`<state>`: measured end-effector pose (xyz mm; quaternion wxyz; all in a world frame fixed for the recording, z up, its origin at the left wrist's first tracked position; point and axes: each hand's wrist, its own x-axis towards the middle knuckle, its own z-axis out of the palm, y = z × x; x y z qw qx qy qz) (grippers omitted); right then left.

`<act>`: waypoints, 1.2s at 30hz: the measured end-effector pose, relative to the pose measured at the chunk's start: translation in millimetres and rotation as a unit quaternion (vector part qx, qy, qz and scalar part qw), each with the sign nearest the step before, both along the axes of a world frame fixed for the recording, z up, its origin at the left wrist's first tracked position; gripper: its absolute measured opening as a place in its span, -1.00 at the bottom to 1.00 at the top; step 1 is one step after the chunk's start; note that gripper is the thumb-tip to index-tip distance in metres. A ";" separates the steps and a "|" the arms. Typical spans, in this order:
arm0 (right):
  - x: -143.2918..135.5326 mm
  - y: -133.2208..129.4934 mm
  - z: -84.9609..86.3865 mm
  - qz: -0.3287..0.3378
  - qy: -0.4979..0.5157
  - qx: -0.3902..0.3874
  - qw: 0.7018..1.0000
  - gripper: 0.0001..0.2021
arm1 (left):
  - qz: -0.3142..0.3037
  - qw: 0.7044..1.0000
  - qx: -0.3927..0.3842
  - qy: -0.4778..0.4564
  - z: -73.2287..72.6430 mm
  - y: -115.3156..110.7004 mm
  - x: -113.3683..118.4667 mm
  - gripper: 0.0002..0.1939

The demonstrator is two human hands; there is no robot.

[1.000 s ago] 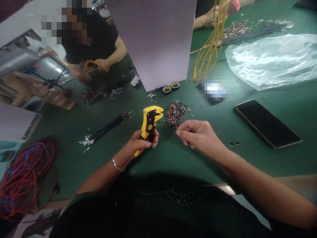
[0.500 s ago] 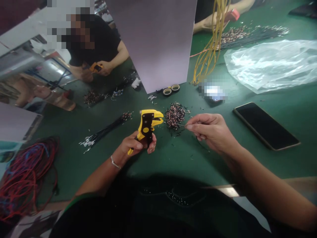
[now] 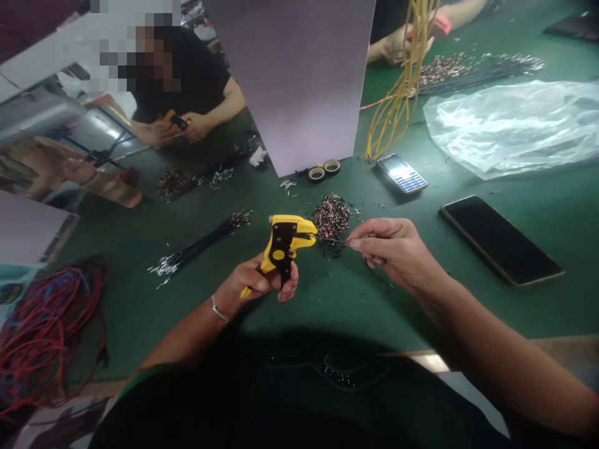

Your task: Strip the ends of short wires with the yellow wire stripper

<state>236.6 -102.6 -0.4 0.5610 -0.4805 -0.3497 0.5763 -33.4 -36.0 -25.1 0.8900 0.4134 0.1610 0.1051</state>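
Observation:
My left hand (image 3: pixel 262 279) is wrapped round the handles of a yellow and black wire stripper (image 3: pixel 282 249), its jaws pointing right. Between finger and thumb, my right hand (image 3: pixel 390 246) pinches a thin dark wire (image 3: pixel 336 241). The wire's far end reaches to the stripper's jaw opening; whether it lies inside I cannot tell. Just behind the jaws is a heap of short copper and black wire scraps (image 3: pixel 332 212). A bundle of cut black wires (image 3: pixel 201 248) with bared ends lies to the left of the stripper.
At right lie a dark smartphone (image 3: pixel 503 240), a keypad phone (image 3: pixel 401 173) and a clear plastic bag (image 3: pixel 515 125). Two tape rolls (image 3: pixel 324 170) sit by an upright grey panel (image 3: pixel 299 81). Red and blue cables (image 3: pixel 51 330) pile up at left. Co-workers handle tools across the green table (image 3: pixel 318 318).
The wire stripper in my left hand has shifted slightly right and toward me, closer to my right hand. My right hand stays nearly in place, still pinching the wire.

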 end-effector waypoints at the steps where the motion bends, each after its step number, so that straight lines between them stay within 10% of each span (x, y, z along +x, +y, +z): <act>1: -0.3 0.0 -0.2 -0.001 0.001 -0.001 1.000 -0.93 | -0.004 1.000 -0.003 -0.001 0.2 -0.3 0.1 -0.52; 36: -2.1 0.0 -1.9 0.007 -0.011 -0.003 1.000 -0.90 | 0.012 1.000 0.021 0.007 6.7 -7.6 1.0 -0.70</act>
